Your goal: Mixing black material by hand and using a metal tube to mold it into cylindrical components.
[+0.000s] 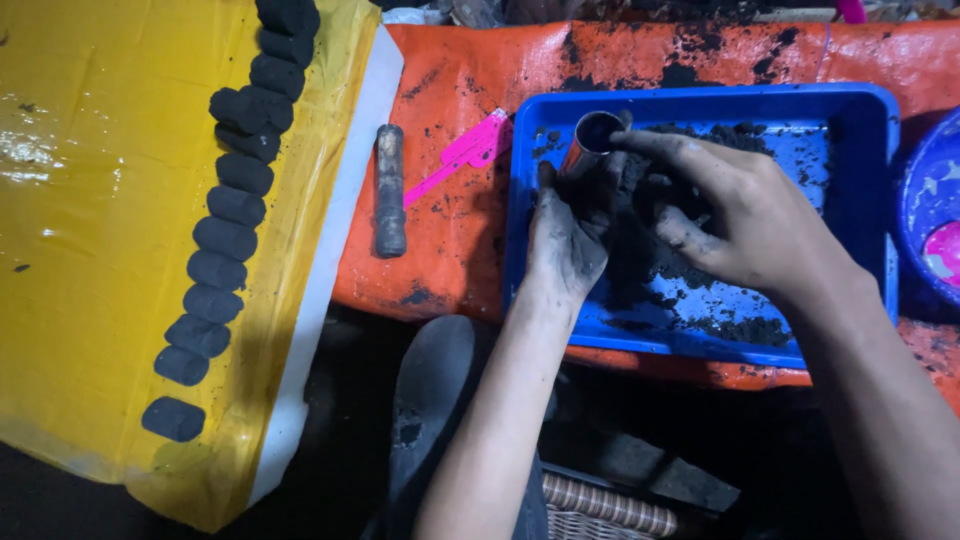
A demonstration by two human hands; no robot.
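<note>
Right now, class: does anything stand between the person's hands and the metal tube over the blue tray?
Nothing visible does. The left hand grips the metal tube, and the right hand touches its rim, above the blue tray.

My left hand [565,240] and right hand [745,220] are in the tray [860,130], around the tube [590,145]. Left of the tray lie a scraper [465,155], then a rod [389,190]. Far left, briquettes [225,240] run near to far on a board [90,250].
</note>
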